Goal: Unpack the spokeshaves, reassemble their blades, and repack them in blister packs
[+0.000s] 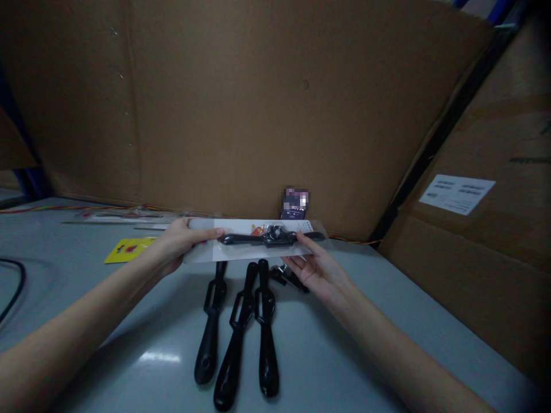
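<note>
Between my hands is a packaged spokeshave (278, 234), black with two long handles, lying on a white card in a clear plastic sleeve. My left hand (178, 241) pinches the left end of the package, thumb on top. At the right part, my right hand (316, 267) grips it, with the thumb over the front and the other fingers below. Under the package, three black spokeshave bodies (232, 350) lie side by side on the grey table (159, 321). Small black and metal parts (284, 276) lie just behind them, partly hidden by my right hand.
A phone with a lit screen (295, 202) leans at the cardboard wall (241, 115). To the left lie a yellow card (127, 250), some flat clear packages (124, 217) and a black cable (19, 281). A cardboard box with a white label (457, 194) stands on the right.
</note>
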`<state>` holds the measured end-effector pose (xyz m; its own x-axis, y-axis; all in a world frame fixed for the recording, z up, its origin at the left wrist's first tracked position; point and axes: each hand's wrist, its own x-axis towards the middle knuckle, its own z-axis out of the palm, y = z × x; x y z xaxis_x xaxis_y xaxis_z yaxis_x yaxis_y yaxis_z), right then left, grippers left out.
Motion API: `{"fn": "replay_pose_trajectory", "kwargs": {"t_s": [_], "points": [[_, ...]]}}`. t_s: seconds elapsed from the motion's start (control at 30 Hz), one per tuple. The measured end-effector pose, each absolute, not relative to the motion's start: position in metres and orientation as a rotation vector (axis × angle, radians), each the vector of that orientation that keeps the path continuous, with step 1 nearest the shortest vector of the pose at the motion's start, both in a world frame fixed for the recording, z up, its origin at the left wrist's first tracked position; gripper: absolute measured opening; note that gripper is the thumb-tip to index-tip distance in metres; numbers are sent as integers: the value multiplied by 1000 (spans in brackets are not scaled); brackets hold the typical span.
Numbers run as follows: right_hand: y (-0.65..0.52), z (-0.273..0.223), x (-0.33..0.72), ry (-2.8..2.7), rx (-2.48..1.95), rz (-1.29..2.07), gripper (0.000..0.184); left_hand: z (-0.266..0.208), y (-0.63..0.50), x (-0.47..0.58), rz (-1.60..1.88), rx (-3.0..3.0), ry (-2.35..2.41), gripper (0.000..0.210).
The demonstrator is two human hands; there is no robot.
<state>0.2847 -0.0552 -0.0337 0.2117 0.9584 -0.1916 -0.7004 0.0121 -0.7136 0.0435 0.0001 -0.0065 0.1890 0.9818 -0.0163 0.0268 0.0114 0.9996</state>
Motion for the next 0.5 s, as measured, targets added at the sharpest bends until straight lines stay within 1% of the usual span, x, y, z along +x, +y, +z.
{"fn": "replay_pose_trajectory", "kwargs": {"t_s": [0.23,0.4,0.5], "points": [[-45,-30,298,-340,-825,1254,11,0,-1,40,983,1321,987,25],[-41,-27,314,-422,-816,1146,19,10,3,27,1009,1266,1091,23],[-38,-27,326,-451,-830,1100,13,20,5,14,989,1231,1140,22]]}}
